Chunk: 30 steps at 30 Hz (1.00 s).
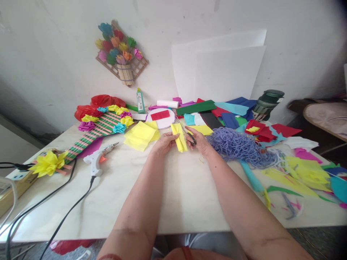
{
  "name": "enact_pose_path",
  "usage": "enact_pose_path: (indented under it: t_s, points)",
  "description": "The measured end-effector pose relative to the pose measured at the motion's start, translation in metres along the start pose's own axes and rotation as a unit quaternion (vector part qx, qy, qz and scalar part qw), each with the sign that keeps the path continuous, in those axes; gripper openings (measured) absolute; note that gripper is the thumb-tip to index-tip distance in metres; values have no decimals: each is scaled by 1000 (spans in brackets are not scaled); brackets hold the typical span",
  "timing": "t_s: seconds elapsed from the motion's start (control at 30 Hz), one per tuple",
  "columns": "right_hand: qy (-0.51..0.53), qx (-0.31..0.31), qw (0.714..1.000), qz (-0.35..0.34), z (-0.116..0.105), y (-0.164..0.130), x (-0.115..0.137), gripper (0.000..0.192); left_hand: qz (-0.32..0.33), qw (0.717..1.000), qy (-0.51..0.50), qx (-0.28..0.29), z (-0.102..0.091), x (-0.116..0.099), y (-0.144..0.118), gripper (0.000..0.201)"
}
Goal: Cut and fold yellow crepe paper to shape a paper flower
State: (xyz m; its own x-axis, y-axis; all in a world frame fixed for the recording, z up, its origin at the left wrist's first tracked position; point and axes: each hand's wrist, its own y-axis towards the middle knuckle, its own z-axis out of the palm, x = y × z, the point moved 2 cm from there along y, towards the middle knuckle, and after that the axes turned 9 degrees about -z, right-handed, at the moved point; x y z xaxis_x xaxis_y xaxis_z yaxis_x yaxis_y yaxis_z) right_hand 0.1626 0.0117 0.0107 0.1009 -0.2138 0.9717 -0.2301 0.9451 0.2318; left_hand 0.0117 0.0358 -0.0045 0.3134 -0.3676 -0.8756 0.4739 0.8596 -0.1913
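My left hand (165,142) pinches a folded strip of yellow tissue paper (179,138) and holds it upright over the white table (173,195). My right hand (198,140) grips scissors (186,131), whose blades point up and left against the right side of the yellow strip. A loose pile of yellow tissue sheets (141,134) lies just left of my left hand. A round white disc with a red rectangle (161,116) sits behind the hands.
A white glue gun (98,157) with a black cord lies to the left, beside a striped mat with paper flowers (100,122). A tangle of lavender yarn (240,146) and several coloured paper scraps (303,169) cover the right. A glue bottle (140,101) stands by the wall.
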Motion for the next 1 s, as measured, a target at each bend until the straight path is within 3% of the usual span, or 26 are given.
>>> enact_pose_path:
  t_s: [0.57, 0.8, 0.9, 1.0]
  points:
    - [-27, -35, 999, -9, -1, 0, 3, 65, 0, 1000, -23, -19, 0, -2, -2, 25]
    - [-116, -57, 992, -7, -6, 4, -7, 34, 111, 983, -109, -98, -10, -3, 3, 17]
    - [-277, -85, 956, -49, -7, 5, -9, 29, 133, 976, -127, -118, -12, -4, 4, 16]
    - [-471, -91, 875, -70, -5, 3, -5, 26, 129, 978, -121, -110, -10, -4, 3, 19]
